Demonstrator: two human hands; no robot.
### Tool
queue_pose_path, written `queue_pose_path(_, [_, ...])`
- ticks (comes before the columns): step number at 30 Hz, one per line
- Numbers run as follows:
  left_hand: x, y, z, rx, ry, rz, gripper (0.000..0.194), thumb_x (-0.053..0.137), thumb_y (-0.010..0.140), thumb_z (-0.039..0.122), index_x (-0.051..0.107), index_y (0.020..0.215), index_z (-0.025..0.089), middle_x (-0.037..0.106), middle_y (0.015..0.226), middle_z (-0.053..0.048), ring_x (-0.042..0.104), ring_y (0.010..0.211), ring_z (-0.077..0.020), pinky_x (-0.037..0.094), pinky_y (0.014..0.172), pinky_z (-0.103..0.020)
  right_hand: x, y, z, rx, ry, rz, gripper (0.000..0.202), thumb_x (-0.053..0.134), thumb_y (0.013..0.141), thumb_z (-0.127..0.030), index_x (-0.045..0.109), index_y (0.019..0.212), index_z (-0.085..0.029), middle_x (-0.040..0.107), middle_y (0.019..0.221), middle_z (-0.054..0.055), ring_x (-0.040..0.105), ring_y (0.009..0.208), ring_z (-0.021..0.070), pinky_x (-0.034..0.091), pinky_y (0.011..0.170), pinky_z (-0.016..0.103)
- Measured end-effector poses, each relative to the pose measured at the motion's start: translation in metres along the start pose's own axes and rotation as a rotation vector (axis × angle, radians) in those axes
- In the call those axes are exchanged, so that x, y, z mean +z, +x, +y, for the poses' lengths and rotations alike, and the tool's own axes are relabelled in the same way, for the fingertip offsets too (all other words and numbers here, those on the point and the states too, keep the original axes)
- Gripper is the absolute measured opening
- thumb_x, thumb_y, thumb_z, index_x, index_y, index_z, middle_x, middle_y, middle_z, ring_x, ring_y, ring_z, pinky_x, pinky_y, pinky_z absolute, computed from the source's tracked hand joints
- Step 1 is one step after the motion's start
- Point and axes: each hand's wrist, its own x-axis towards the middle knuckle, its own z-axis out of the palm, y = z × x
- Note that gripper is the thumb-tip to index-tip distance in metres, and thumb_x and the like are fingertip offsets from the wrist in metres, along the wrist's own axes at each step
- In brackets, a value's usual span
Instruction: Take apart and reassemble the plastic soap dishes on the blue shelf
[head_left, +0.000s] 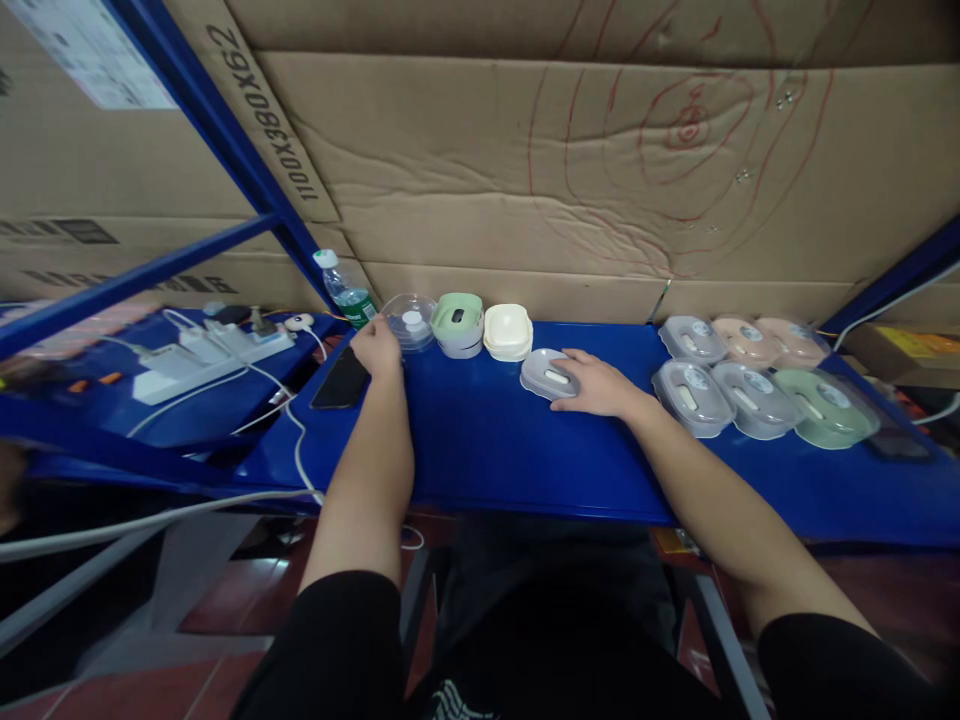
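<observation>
On the blue shelf (480, 440), my left hand (377, 349) reaches to a clear round lid (409, 320) at the back left and touches its edge. My right hand (596, 384) rests on a grey lidded container (547, 373) near the middle. Between them stand a green container on a grey one (457, 323) and a cream container (508, 331). Whether either hand grips its item is not clear.
Several lidded containers, grey (691, 396), pink (747, 338) and green (825, 405), sit at the right. A black phone (341, 379), a water bottle (346, 287), and a white power strip (214, 352) with cables lie at the left. Cardboard (570, 170) backs the shelf.
</observation>
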Motion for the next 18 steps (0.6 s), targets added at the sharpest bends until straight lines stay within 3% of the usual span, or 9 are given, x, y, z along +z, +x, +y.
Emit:
queue_pose_path(2, [0.000,-0.001,0.008,-0.015,-0.043,0.115,0.027,0.053,0.099,0.029,0.073,0.105,0.011,0.073,0.086,-0.008,0.071,0.090,-0.0244,0.056,0.087,-0.036,-0.001,0.001,-0.002,-0.006,0.006,0.027,0.086,0.086,0.078,-0.056,0.059,0.152,-0.023,0.048,0.165,0.018,0.053,0.146,0.0447,0.046,0.119,0.061])
queue_pose_path(4, [0.000,-0.007,0.019,0.015,-0.119,0.204,0.031,0.056,0.098,0.026,0.068,0.121,0.010,0.069,0.082,-0.004,0.069,0.081,-0.0207,0.056,0.083,-0.034,-0.002,0.001,-0.004,-0.022,0.018,0.068,0.078,0.088,0.075,-0.049,0.065,0.145,-0.023,0.053,0.161,0.016,0.056,0.143,0.0443,0.047,0.118,0.061])
queue_pose_path(7, [0.002,-0.031,0.043,0.211,-0.226,0.144,0.034,0.053,0.101,0.030,0.065,0.127,0.013,0.058,0.071,0.002,0.062,0.066,-0.0159,0.053,0.072,-0.030,-0.002,0.002,-0.006,-0.055,0.083,0.122,0.071,0.088,0.072,-0.043,0.069,0.137,-0.023,0.058,0.155,0.016,0.057,0.142,0.0425,0.047,0.119,0.060])
queue_pose_path(10, [0.000,-0.074,0.071,0.552,-0.197,-0.169,0.035,0.059,0.099,0.046,0.070,0.115,0.017,0.062,0.076,0.000,0.065,0.072,-0.0173,0.054,0.074,-0.031,-0.003,0.003,-0.005,-0.111,0.202,0.159,0.073,0.086,0.072,-0.045,0.067,0.139,-0.022,0.059,0.155,0.016,0.057,0.144,0.0389,0.046,0.121,0.057])
queue_pose_path(13, [-0.006,-0.116,0.094,0.933,-0.059,-0.599,0.057,0.075,0.086,0.063,0.072,0.125,0.021,0.072,0.120,-0.010,0.070,0.111,-0.0279,0.057,0.096,-0.041,-0.004,0.003,-0.004,-0.177,0.288,0.222,0.077,0.085,0.073,-0.047,0.064,0.143,-0.024,0.058,0.157,0.015,0.056,0.146,0.0372,0.043,0.122,0.058])
queue_pose_path(15, [-0.008,-0.132,0.102,0.988,0.029,-0.789,0.073,0.080,0.079,0.069,0.069,0.135,0.025,0.064,0.144,-0.012,0.067,0.125,-0.0324,0.056,0.102,-0.044,-0.004,0.003,-0.003,-0.198,0.319,0.264,0.077,0.085,0.073,-0.048,0.063,0.144,-0.026,0.058,0.158,0.014,0.055,0.147,0.0368,0.042,0.123,0.059])
queue_pose_path(18, [-0.008,-0.139,0.102,0.951,0.080,-0.971,0.085,0.081,0.078,0.071,0.060,0.148,0.028,0.062,0.151,-0.013,0.063,0.136,-0.0353,0.053,0.110,-0.047,-0.004,0.003,-0.002,-0.209,0.354,0.294,0.076,0.086,0.073,-0.050,0.063,0.142,-0.027,0.058,0.158,0.013,0.055,0.147,0.0360,0.041,0.123,0.058])
